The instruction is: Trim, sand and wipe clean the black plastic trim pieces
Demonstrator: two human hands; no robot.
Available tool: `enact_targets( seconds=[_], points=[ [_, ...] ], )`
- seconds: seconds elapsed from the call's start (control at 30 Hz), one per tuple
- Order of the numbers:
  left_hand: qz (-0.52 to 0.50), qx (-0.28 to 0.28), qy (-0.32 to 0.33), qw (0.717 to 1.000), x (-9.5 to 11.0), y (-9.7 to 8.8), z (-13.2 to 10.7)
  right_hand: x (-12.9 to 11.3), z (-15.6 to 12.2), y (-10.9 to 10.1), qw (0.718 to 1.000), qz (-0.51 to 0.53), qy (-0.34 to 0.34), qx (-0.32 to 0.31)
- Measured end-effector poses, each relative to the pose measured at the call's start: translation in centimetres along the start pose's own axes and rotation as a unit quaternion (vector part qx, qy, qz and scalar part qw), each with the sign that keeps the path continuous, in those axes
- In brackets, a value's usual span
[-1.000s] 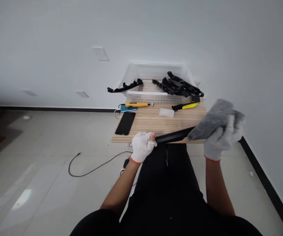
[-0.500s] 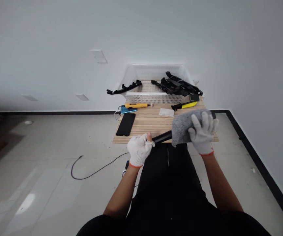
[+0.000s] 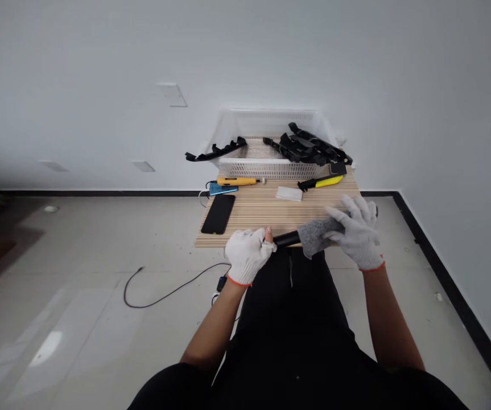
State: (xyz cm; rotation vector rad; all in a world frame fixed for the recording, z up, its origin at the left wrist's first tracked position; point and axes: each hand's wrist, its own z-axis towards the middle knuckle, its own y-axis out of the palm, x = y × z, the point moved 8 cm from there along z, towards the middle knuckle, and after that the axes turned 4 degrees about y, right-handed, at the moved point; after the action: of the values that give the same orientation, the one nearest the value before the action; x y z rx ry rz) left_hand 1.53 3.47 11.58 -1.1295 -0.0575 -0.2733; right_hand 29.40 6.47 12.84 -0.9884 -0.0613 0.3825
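My left hand [image 3: 248, 256], in a white knit glove with the thumb tip bare, is closed around the near-left end of a long black plastic strip [image 3: 287, 239]. A grey felt-like cloth [image 3: 312, 237] is folded over the strip farther right. My right hand [image 3: 359, 234], gloved too, pinches the cloth around the strip between thumb and fingers, with some fingers raised and apart. The strip's far end shows just beyond the right fingers. Both hands are over the front edge of the slatted wooden tabletop [image 3: 256, 219].
A white plastic basket [image 3: 266, 169] at the back holds several black clip-like strips [image 3: 309, 149]; one black strip [image 3: 217, 152] overhangs its left side. On the tabletop are a phone [image 3: 218, 214], a yellow-orange tool [image 3: 236, 181], a white pad [image 3: 289, 194] and a yellow-black cutter [image 3: 328, 181]. A cable [image 3: 172, 295] trails on the floor.
The cloth, draped broadly before, is now folded narrowly around the strip. My right hand has shifted slightly and its fingers have spread; my left hand has moved a little right with the strip.
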Motion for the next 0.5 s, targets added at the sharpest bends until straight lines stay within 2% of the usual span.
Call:
enact_targets(
  seconds=[0.1, 0.17, 0.27, 0.37, 0.5],
  points=[
    [-0.003, 0.001, -0.009, 1.0, 0.0, 0.1, 0.1, -1.1, 0.1, 0.4, 0.998, 0.024, -0.046, -0.021],
    [-0.005, -0.004, -0.011, 1.0, 0.0, 0.0, 0.2, -1.6, 0.2, 0.3, 0.998, 0.026, -0.061, -0.004],
    [-0.005, -0.014, -0.008, 1.0, -0.1, -0.2, 0.5, -1.1, 0.2, 0.0, 0.999, 0.009, -0.033, 0.037],
    [0.001, -0.016, -0.007, 1.0, -0.2, -0.2, 0.7, -0.6, 0.0, 0.2, 0.999, 0.009, 0.005, 0.05],
    [-0.005, -0.028, -0.002, 1.0, -0.1, 0.4, 0.7, -0.8, -0.1, 0.7, 0.999, 0.024, -0.023, 0.024]
  ],
)
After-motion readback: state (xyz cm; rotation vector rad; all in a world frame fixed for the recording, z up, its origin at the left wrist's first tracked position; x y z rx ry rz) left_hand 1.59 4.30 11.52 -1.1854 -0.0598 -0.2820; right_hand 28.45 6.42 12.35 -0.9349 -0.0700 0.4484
